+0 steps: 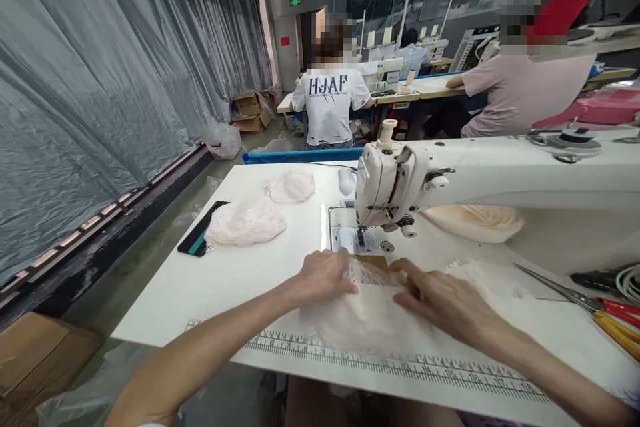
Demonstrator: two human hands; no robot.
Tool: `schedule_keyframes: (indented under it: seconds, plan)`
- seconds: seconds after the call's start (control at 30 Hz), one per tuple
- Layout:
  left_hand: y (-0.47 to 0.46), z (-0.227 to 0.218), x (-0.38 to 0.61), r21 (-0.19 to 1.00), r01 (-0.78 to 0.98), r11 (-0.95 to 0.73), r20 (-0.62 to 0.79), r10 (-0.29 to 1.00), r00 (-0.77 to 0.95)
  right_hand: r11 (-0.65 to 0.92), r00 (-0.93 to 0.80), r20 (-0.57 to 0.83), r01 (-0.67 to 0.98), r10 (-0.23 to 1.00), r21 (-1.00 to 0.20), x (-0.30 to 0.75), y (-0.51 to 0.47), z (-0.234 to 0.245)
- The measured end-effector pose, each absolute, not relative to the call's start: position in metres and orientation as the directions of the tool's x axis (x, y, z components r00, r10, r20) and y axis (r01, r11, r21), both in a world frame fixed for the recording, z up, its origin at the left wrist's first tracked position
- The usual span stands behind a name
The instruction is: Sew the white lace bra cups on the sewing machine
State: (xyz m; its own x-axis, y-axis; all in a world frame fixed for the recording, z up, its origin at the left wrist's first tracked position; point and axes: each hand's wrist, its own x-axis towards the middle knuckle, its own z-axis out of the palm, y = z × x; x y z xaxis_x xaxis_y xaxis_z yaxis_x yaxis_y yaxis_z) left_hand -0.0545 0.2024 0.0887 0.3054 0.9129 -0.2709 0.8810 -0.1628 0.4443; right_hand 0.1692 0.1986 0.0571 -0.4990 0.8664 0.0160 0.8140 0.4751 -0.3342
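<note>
A sheer white lace fabric piece (pixel 370 313) lies on the sewing table just in front of the sewing machine (pixel 385 187). My left hand (pixel 330 275) is closed on its left edge, close to the needle plate. On the opposite side, the fingers of my right hand (pixel 425 288) pinch the fabric's upper right edge. The lace is spread between both hands, slightly blurred. Behind it, a brown-yellow patch (pixel 371 260) shows beside the presser foot (pixel 361 237), which stands over the metal plate. Whether the lace touches the foot I cannot tell.
Pale lace pieces (pixel 245 221) lie at the left, partly over a dark pad (pixel 193 240). Scissors (pixel 575 295) rest at the right, near more white lace (pixel 493 277). Cream fabric (pixel 475 221) sits under the machine arm. A printed ruler (pixel 400 367) lines the front edge. People sit ahead.
</note>
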Motion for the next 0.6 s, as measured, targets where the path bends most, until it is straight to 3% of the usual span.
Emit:
schedule_keyframes:
  seconds: [0.2,0.43,0.6]
  plan:
    - [0.206,0.085,-0.035,0.591,0.791,-0.16,-0.228,0.907,0.354,0.494,-0.513,0.082,0.755,0.855,-0.431,0.18,0.212,0.066]
    - [0.21,0.099,-0.051,0.747,0.664,0.026,-0.338,0.875,0.346,0.298,-0.463,0.001,0.568,0.886,-0.767,0.167,0.2,0.074]
    - [0.215,0.085,-0.046,0.627,0.775,-0.077,-0.297,0.897,0.329,0.402,-0.492,0.046,0.65,0.87,-0.645,0.171,0.195,0.066]
